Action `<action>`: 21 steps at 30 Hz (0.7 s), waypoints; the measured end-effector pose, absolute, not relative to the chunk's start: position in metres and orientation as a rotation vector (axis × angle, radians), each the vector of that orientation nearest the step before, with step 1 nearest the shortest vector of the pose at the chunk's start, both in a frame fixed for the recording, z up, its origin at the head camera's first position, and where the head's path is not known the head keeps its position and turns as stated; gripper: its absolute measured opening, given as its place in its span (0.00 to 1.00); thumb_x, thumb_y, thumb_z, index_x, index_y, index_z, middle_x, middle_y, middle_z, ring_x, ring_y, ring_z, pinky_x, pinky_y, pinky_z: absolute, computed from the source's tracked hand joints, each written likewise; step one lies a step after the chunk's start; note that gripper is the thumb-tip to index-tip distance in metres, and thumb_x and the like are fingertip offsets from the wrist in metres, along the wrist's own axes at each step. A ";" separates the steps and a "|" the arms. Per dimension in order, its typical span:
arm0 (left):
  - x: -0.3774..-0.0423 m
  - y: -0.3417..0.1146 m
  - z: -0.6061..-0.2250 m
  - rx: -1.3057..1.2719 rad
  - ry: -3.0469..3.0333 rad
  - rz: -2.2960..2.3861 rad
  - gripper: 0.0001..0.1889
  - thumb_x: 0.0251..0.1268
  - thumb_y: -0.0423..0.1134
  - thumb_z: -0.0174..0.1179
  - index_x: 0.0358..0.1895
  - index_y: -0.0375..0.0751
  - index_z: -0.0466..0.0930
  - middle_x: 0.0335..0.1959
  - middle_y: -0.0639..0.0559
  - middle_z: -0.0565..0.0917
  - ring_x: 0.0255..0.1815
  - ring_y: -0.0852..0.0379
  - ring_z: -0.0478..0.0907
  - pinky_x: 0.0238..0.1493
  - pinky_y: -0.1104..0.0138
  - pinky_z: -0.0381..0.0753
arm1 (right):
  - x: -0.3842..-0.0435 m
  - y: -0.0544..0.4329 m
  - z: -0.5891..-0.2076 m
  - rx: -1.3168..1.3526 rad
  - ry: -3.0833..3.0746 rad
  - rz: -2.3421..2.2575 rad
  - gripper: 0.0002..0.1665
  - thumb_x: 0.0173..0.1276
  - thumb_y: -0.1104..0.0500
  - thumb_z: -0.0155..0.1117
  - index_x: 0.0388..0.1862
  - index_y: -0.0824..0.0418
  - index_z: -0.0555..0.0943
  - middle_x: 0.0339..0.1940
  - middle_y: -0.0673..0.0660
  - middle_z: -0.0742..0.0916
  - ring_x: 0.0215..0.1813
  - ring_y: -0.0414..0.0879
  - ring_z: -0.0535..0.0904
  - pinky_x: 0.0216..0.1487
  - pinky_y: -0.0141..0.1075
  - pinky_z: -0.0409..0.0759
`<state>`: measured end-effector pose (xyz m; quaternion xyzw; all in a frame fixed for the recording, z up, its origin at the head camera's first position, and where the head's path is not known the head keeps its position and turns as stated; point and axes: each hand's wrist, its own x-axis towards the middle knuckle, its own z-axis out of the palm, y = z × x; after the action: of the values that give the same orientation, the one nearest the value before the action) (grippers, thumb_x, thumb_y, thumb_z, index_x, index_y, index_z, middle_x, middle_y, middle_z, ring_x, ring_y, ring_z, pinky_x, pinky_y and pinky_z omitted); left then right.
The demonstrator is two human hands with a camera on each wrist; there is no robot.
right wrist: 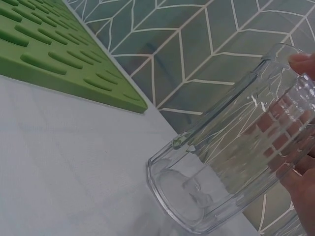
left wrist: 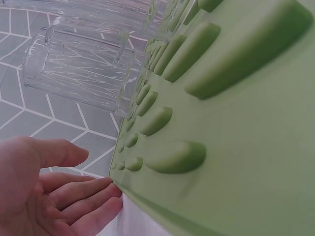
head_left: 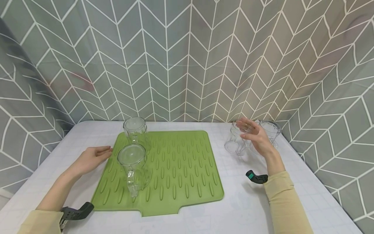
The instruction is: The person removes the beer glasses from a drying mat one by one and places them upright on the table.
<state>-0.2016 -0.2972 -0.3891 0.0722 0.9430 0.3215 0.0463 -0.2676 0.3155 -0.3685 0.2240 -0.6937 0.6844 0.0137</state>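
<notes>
My left hand (head_left: 93, 159) lies at the left edge of a green drying mat (head_left: 181, 162), its fairly straight fingertips touching the mat. Two clear glass mugs stand on the mat's left side, a front mug (head_left: 132, 156) with its handle toward me and a back mug (head_left: 135, 126). To the right of the mat, my right hand (head_left: 258, 138) grips the upper part of a third glass mug (head_left: 233, 144). In the right wrist view, the thumb is by the top of this mug (right wrist: 211, 162), and fingers show through the glass.
Another clear glass vessel (head_left: 270, 128) stands behind my right hand, partly hidden by it. A white cloth (head_left: 233, 201) covers the table. Grey curtains with white lines (head_left: 178, 61) hang along the back and sides.
</notes>
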 end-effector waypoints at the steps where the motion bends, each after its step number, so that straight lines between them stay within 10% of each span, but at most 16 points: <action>1: -0.202 -0.297 -0.389 0.222 2.877 0.981 0.32 0.81 0.48 0.47 0.68 0.17 0.63 0.63 0.24 0.73 0.66 0.24 0.68 0.59 0.35 0.75 | -0.268 0.316 -0.368 0.699 -2.162 2.130 0.40 0.64 0.77 0.56 0.76 0.67 0.60 0.67 0.56 0.78 0.68 0.49 0.73 0.60 0.31 0.78; 21: -0.200 -0.295 -0.386 0.203 2.865 0.984 0.32 0.81 0.48 0.47 0.68 0.17 0.63 0.63 0.24 0.73 0.66 0.24 0.68 0.60 0.35 0.74 | -0.268 0.315 -0.369 0.724 -2.170 2.125 0.42 0.66 0.76 0.56 0.78 0.63 0.58 0.69 0.57 0.75 0.66 0.43 0.73 0.62 0.31 0.77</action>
<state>-0.2001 -0.2952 -0.3860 0.0668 0.9424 0.3235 0.0528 -0.2677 0.3154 -0.3692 0.2318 -0.6951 0.6804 0.0097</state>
